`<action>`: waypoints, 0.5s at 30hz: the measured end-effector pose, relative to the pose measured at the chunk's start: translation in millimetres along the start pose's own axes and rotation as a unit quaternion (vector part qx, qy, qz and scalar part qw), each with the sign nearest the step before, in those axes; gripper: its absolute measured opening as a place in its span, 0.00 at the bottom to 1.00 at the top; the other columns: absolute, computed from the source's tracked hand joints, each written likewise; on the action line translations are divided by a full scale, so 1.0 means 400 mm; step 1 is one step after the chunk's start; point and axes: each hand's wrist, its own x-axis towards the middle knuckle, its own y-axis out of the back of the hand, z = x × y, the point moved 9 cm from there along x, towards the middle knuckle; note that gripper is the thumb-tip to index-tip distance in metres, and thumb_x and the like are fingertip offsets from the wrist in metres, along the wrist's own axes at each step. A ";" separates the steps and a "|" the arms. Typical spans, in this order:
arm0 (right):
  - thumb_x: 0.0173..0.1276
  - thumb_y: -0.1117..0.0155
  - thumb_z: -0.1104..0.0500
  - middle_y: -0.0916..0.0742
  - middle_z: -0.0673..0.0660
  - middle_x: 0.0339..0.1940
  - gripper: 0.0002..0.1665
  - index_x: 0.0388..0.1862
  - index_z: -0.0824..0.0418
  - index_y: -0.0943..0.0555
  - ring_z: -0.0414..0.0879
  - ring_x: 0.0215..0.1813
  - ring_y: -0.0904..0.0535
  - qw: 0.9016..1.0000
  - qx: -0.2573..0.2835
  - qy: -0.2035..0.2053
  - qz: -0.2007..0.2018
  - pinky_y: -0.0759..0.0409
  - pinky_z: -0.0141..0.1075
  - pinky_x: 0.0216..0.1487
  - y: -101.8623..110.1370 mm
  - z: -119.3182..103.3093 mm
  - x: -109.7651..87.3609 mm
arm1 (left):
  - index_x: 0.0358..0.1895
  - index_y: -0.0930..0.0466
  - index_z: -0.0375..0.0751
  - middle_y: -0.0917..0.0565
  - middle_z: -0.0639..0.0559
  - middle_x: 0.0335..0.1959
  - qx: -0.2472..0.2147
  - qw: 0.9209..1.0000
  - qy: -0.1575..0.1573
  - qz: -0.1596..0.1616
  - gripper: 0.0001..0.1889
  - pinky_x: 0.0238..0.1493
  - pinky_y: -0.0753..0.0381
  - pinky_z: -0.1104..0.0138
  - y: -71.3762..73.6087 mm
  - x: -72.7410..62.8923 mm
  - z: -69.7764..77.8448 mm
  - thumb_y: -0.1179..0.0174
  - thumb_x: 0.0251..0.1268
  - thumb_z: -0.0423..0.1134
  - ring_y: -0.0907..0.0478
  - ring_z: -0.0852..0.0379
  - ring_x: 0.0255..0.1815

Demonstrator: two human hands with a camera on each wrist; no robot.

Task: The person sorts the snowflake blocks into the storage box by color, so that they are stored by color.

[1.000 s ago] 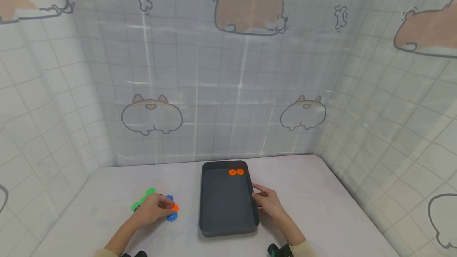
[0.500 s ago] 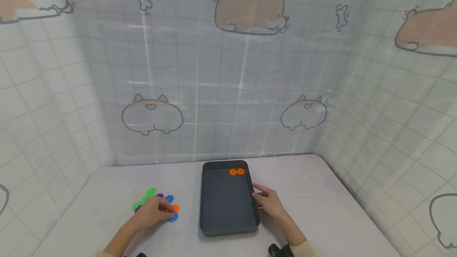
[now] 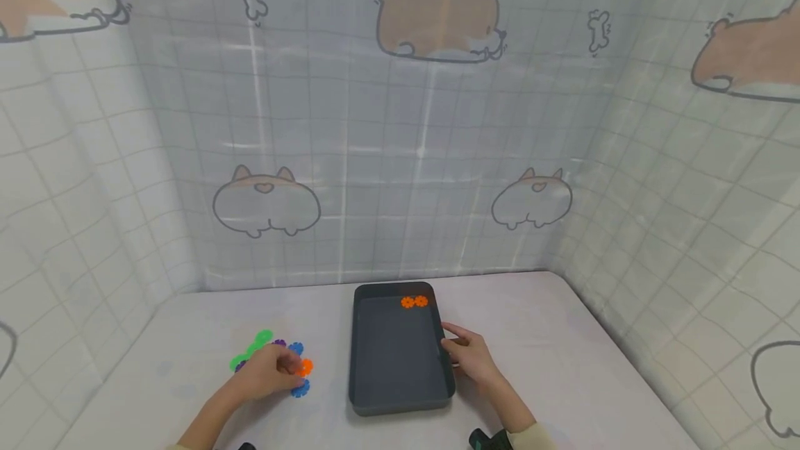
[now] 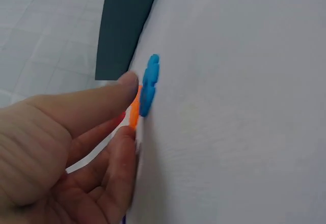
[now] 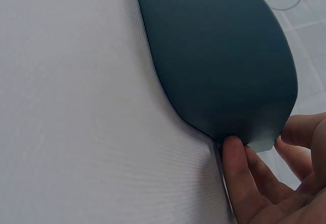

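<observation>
In the head view my left hand is low over a group of small flower-shaped plastic discs at the left of the table. Its thumb touches a blue disc, while its bent fingers lie beside an orange disc. A gap separates thumb and fingers. Something red shows behind them in the left wrist view. My right hand holds the right side of a dark grey tray, thumb and fingers on its rim and outer wall. Two orange discs lie together inside, at the far right corner.
Joined green discs, a purple disc and another blue disc lie around the left hand, some partly hidden by it. White table surrounds the tray. Printed curtains stand behind and at both sides.
The blue disc under my left thumb has shifted slightly toward me, away from the orange disc, which shows more now. My left fingers have parted a little. The right hand and tray stay put.
</observation>
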 end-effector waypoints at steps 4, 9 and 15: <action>0.70 0.37 0.56 0.16 0.62 0.48 0.29 0.68 0.60 0.27 0.49 0.36 0.17 1.000 -0.005 0.001 0.005 0.15 0.42 0.34 0.001 -0.001 0.001 | 0.40 0.15 0.39 0.21 0.54 0.28 0.008 0.999 0.016 0.033 0.17 0.29 0.22 0.68 0.008 0.002 -0.002 0.23 0.46 0.38 0.27 0.55 0.30; 0.70 0.38 0.57 0.16 0.62 0.48 0.29 0.68 0.61 0.27 0.49 0.36 0.17 1.000 -0.004 0.001 0.003 0.15 0.42 0.34 0.000 -0.004 0.003 | 0.41 0.14 0.41 0.21 0.55 0.27 0.022 0.996 0.059 0.059 0.17 0.29 0.23 0.67 0.011 0.004 -0.012 0.23 0.44 0.38 0.27 0.56 0.29; 0.70 0.38 0.56 0.16 0.62 0.48 0.28 0.68 0.60 0.27 0.49 0.37 0.17 1.000 -0.009 -0.004 0.003 0.16 0.41 0.34 0.000 0.002 0.001 | 0.43 0.13 0.41 0.22 0.55 0.27 0.035 0.995 0.058 0.068 0.16 0.28 0.25 0.67 0.010 0.007 -0.007 0.25 0.48 0.35 0.29 0.56 0.29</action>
